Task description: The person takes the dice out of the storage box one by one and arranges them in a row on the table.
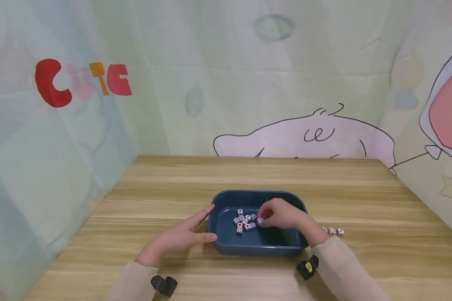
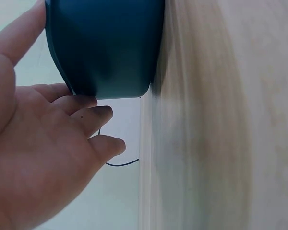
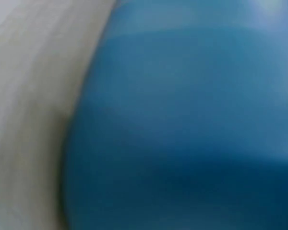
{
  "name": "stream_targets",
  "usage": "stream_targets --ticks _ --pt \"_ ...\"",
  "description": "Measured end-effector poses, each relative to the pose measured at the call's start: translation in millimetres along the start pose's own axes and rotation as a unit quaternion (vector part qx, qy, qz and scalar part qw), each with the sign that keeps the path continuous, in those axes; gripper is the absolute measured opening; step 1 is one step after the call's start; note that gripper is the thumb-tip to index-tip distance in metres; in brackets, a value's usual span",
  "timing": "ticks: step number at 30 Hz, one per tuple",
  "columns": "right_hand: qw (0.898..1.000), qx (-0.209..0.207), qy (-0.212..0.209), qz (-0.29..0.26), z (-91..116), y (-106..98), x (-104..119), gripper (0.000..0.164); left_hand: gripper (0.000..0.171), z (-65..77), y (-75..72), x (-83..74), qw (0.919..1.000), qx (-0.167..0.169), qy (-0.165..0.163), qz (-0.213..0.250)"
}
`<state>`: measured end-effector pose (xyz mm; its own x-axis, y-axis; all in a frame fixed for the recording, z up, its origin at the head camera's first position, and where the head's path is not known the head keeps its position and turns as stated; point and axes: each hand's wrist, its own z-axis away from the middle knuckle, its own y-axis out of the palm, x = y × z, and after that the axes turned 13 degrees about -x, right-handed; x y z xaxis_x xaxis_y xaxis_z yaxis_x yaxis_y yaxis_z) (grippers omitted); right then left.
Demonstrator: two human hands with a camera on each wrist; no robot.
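A dark blue plastic tub [image 1: 260,251] sits on the table, with several white dice [image 1: 245,221] grouped toward the left of its floor. My right hand [image 1: 280,213] reaches over the tub's right side and pinches a die [image 1: 260,220] between thumb and fingers, close beside the group. At the tub's left end my left hand [image 1: 181,236] rests with thumb and forefinger spread along the rim. In the left wrist view its fingers [image 2: 93,115] extend beneath the tub's end wall [image 2: 105,48]. Only the tub's blurred outer wall [image 3: 182,120] fills the right wrist view; the right hand is hidden there.
Three dice [image 1: 332,231] lie in a row on the wooden table [image 1: 173,179], right of the tub and partly behind the right forearm. A printed curtain [image 1: 196,62] hangs along the table's back and sides. Each wrist carries a small black camera [image 1: 165,285].
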<state>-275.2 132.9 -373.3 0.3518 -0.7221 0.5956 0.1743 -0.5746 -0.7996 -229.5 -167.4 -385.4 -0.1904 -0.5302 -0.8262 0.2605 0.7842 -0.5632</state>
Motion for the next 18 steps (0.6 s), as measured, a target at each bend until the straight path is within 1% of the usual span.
stream_targets --ticks 3,7,14,18 --pt "1.000 -0.009 -0.018 -0.011 5 -9 1 0.009 0.084 0.4 -0.1 0.0 1.0000 -0.001 -0.001 0.001" --pt "0.999 -0.024 -0.027 -0.024 12 -22 -2 0.012 0.084 0.3 0.2 -0.5 1.0000 0.001 -0.006 0.008" --pt "0.997 -0.038 -0.016 -0.067 27 -47 -12 0.015 0.084 0.4 -0.9 0.1 1.0000 0.002 -0.006 0.007" --pt "0.997 -0.051 -0.012 -0.062 37 -63 -20 0.014 0.085 -0.3 -0.4 1.3 0.9999 0.006 0.001 0.010"
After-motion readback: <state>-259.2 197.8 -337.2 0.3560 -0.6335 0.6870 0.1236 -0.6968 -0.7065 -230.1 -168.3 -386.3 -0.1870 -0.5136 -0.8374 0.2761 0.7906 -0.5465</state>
